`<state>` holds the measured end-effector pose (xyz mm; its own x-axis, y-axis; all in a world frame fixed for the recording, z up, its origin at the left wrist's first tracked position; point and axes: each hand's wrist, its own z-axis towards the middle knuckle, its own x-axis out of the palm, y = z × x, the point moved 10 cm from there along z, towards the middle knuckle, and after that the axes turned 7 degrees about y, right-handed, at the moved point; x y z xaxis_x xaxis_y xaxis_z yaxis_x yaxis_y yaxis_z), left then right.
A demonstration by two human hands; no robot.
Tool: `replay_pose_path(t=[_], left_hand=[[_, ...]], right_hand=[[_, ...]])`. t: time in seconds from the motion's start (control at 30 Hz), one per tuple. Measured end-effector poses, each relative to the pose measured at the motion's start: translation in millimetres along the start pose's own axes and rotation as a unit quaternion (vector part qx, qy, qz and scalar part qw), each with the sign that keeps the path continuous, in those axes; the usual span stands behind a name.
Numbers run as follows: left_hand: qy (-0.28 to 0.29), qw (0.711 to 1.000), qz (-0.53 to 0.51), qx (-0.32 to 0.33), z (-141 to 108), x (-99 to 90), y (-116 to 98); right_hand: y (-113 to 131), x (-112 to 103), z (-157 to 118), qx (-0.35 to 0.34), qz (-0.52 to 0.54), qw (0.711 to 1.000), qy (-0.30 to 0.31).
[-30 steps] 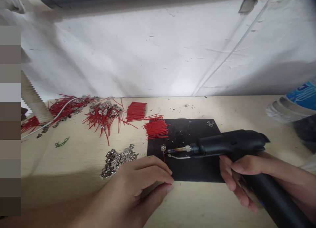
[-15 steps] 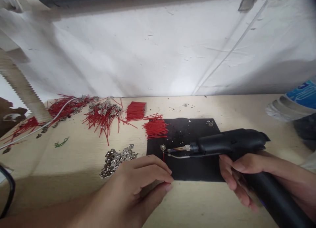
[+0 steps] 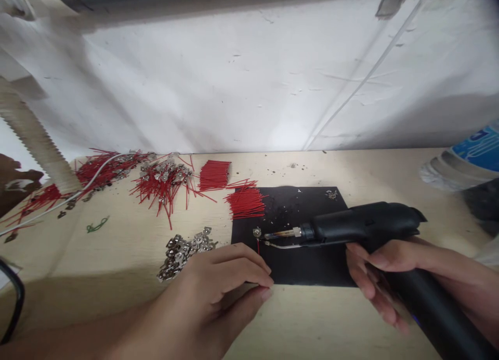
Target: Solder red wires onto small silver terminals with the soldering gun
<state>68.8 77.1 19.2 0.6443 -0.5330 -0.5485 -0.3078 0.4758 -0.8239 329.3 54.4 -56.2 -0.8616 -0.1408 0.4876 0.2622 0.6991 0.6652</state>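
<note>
My right hand (image 3: 385,277) grips the handle of a black soldering gun (image 3: 362,225) that points left. Its tip and the thin solder feed tube below it end close by a small metal contact tab (image 3: 257,232) on a black mat (image 3: 304,269). From that tab a short red wire (image 3: 258,247) runs down behind the fingers of my left hand (image 3: 230,282). These fingers are closed at the mat's front edge, thumb against forefinger; the grip on the wire's lower end is hidden. Just left of that hand lies a heap of loose metal tabs (image 3: 181,253).
Red wires (image 3: 245,202) lie in a row on the mat's corner, with another stack (image 3: 214,174) behind. Wires with tabs attached (image 3: 163,178) are piled further left. A white cable (image 3: 97,170) crosses the left side. A plastic bottle (image 3: 463,162) lies at right.
The soldering tip has shifted very slightly up, away from the joint between tab and wire. My left hand has hardly moved.
</note>
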Motion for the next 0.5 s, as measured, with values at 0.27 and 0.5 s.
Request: replay_pose_path(t=[0.27,0.5], left_hand=[[-0.003,1.000,0.001,-0.002,1.1,0.8,0.4],[0.004,1.000,0.004,0.006,-2.5,0.5,0.1]], right_hand=[[3.5,3.0,-1.2,-0.007,0.009,1.000,-0.004],[2.7,-0.1,-1.1,-0.010,0.010,1.000,-0.021]])
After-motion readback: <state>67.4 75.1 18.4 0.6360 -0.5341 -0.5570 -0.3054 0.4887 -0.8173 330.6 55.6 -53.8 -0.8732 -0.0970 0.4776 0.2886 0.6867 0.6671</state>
